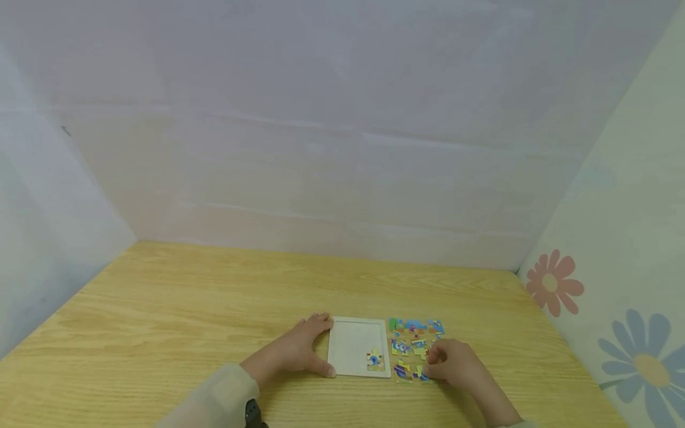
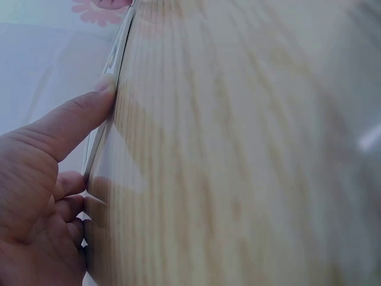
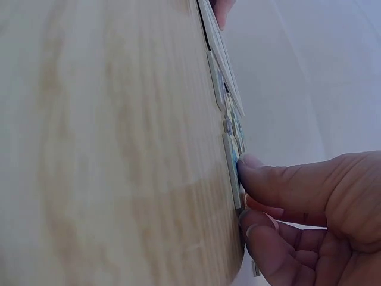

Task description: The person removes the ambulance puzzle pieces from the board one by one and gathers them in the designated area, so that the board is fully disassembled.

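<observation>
A square, pale wooden puzzle tray [image 1: 348, 345] lies flat on the table. One colourful puzzle piece [image 1: 374, 359] sits in its lower right corner. My left hand [image 1: 305, 346] holds the tray along its left side, thumb at the near corner and fingers toward the far one. In the left wrist view the thumb [image 2: 77, 116] presses the tray's near edge. Right of the tray lie several loose jigsaw pieces [image 1: 400, 346] in rough rows. At the near right of these, my right hand [image 1: 453, 364] pinches a puzzle piece [image 3: 233, 170] low against the table; fingers partly hide it.
The wood-grain table [image 1: 214, 297] reaches back to a pale cloth wall [image 1: 332, 178]. A side panel with printed flowers [image 1: 551, 283] stands at the right. A dark watch or band [image 1: 253, 413] shows at the left sleeve.
</observation>
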Demonstrator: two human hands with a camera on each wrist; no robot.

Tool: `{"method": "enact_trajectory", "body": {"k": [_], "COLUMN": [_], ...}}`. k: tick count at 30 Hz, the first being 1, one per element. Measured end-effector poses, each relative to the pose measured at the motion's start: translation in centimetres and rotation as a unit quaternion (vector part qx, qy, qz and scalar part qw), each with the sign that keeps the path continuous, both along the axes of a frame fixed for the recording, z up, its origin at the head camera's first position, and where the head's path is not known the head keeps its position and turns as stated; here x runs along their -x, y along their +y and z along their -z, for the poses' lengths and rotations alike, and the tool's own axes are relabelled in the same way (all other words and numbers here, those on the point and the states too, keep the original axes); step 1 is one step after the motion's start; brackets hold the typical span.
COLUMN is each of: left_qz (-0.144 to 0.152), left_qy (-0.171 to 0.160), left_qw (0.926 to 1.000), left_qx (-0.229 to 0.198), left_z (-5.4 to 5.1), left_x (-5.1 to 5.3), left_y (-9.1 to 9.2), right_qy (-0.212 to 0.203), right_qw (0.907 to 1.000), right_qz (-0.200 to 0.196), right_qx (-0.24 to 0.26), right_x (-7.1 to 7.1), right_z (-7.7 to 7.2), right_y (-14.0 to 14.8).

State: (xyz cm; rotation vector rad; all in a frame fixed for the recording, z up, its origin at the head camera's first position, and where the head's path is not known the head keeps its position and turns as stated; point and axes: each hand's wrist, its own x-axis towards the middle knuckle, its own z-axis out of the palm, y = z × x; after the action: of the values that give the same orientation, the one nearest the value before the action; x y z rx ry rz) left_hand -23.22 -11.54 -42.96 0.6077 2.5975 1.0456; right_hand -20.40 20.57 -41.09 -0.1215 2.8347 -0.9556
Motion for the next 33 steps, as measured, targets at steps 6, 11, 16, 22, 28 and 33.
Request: {"method": "enact_trajectory", "body": {"k": [6, 11, 16, 22, 28, 33], "left_qz": [-0.002, -0.001, -0.003, -0.004, -0.003, -0.001], "left_qy": [0.0, -0.003, -0.002, -0.001, 0.004, 0.003], "left_qw": [1.0, 1.0, 1.0, 1.0, 1.0, 1.0], "left_qx": [0.0, 0.002, 0.003, 0.004, 0.007, 0.003], "left_z": [-0.2, -0.2, -0.1, 0.0, 0.0, 0.0], "left_x": [-0.1, -0.2, -0.2, -0.3, -0.3, -0.3], "left_y": [-0.1, -0.2, -0.2, -0.2, -0.2, -0.3], "right_qy": [0.012, 0.01, 0.007, -0.018, -0.051, -0.052], "right_qw": [0.9998, 0.9996, 0.9996, 0.9971, 0.988, 0.9802], "right_qz": [-0.016, -0.023, -0.019, -0.033, -0.055, -0.089], "right_qx": [0.003, 0.013, 0.019, 0.066, 0.135, 0.169], "right_x": [0.3, 0.3, 0.1, 0.1, 0.6, 0.8], "right_z": [0.2, 0.3, 0.3, -0.1, -0.6, -1.1], "right_y": [0.0, 0.1, 0.1, 0.3, 0.6, 0.5]}}
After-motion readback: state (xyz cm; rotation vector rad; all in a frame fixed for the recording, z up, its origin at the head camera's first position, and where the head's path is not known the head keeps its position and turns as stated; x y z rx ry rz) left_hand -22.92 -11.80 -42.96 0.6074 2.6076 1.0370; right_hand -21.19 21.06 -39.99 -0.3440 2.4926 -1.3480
